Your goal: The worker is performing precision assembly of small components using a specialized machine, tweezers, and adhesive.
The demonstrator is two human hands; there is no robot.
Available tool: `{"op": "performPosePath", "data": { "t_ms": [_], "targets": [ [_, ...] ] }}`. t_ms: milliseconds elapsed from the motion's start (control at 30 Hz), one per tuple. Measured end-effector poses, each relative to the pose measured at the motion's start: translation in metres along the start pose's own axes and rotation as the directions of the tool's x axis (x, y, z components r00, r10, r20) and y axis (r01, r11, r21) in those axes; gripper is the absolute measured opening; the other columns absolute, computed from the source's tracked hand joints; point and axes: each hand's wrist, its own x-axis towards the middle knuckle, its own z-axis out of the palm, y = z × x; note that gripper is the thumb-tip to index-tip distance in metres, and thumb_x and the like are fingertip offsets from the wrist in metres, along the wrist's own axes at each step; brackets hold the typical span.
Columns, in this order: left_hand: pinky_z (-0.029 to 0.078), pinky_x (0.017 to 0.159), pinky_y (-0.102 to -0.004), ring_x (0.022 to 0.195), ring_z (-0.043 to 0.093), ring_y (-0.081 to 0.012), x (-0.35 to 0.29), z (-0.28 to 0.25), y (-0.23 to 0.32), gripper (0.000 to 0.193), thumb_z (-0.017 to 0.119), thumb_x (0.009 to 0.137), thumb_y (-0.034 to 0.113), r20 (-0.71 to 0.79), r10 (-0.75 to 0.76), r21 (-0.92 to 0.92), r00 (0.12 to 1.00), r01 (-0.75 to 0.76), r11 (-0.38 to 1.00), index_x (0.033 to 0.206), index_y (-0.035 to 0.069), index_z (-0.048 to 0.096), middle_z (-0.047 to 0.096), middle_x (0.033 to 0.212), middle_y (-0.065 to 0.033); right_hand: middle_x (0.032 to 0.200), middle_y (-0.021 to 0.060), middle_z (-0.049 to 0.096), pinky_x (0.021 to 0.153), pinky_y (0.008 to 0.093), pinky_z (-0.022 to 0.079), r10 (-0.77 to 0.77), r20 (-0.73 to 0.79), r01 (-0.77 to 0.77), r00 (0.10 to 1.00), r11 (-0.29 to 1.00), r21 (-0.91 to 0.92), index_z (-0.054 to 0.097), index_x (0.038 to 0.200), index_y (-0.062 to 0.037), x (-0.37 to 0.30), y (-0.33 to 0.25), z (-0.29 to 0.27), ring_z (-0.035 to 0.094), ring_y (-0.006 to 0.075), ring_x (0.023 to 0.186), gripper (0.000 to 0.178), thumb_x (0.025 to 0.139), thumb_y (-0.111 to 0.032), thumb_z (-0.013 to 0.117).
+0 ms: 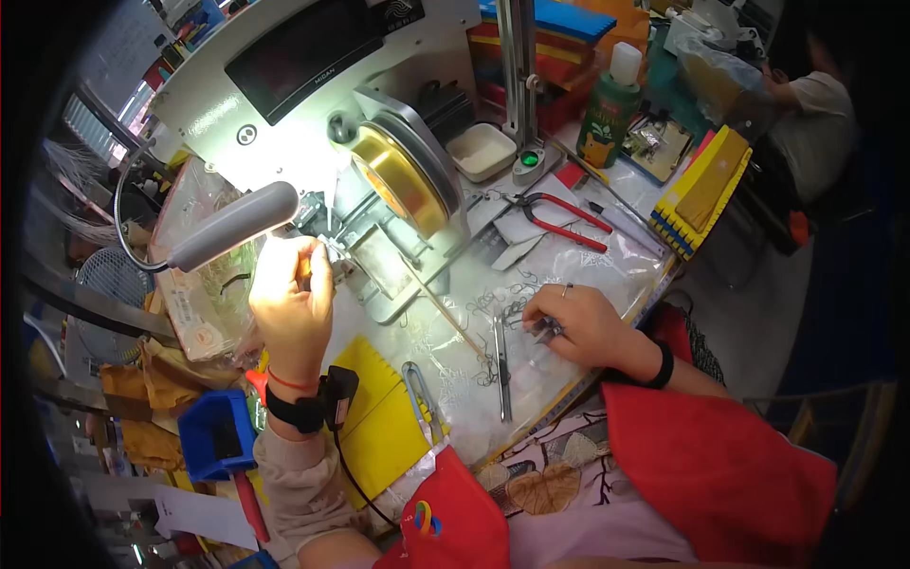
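Observation:
My left hand [296, 289] is raised to the lit front of a white bench machine [204, 104], thumb and fingers pinched beside its small metal working head [332, 248]. What the fingertips hold is too small to make out. A large yellow-gold spool [400, 180] is mounted right of that hand. My right hand [583, 327] rests on the table with its fingers curled in, at a loose heap of small dark wire hooks [493, 302]. Something greyish shows at its fingertips, unclear in kind. Metal tweezers [502, 370] and a thin wooden stick [445, 311] lie between the hands.
A lamp [232, 228] shines over the left hand. Red-handled pliers [569, 223], a white dish [482, 152] and a green bottle [609, 109] stand or lie at the back right. Nearer are a yellow sheet [379, 417], small snips [420, 398] and a blue bin [216, 436]. Another person [815, 123] sits far right.

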Motion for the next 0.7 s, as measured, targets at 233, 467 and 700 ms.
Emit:
{"op": "performPosePath", "data": {
  "t_ms": [233,467,700],
  "targets": [
    [0.044,0.058,-0.0272,0.060,0.053,-0.0162,0.0029,-0.0023,-0.0041,0.003,0.066,0.084,-0.001,-0.016,-0.018,0.003,1.000,0.018,1.000,0.086,0.000,0.063,0.056,0.073,-0.0077,0.086,0.0076,0.062,0.064,0.0379,0.050,-0.029,-0.044,0.028,0.999,1.000,-0.013,0.058,0.092,-0.0090,0.0063,-0.0001,0.0052,0.063,0.0286,0.075,0.026,0.068,-0.005,0.066],
    [0.045,0.058,-0.0273,0.061,0.054,-0.0166,-0.0008,0.0007,-0.0027,0.003,0.065,0.084,-0.001,-0.007,-0.018,0.015,1.000,0.018,1.000,0.086,0.000,0.063,0.057,0.074,-0.0080,0.085,0.0073,0.061,0.063,0.0379,0.049,-0.023,-0.031,0.023,0.999,1.000,-0.011,0.058,0.092,-0.0093,0.0015,0.0015,0.0032,0.063,0.0283,0.073,0.025,0.068,-0.005,0.066],
    [0.045,0.058,-0.0276,0.060,0.054,-0.0168,-0.0002,-0.0014,0.0007,0.003,0.065,0.084,-0.001,-0.002,-0.014,0.037,1.000,0.014,0.999,0.086,0.000,0.063,0.057,0.075,-0.0078,0.085,0.0074,0.061,0.062,0.0380,0.049,-0.025,-0.030,0.024,0.999,1.000,-0.008,0.058,0.092,-0.0095,0.0013,-0.0003,0.0021,0.063,0.0284,0.072,0.026,0.068,-0.006,0.066]
  ]
}}
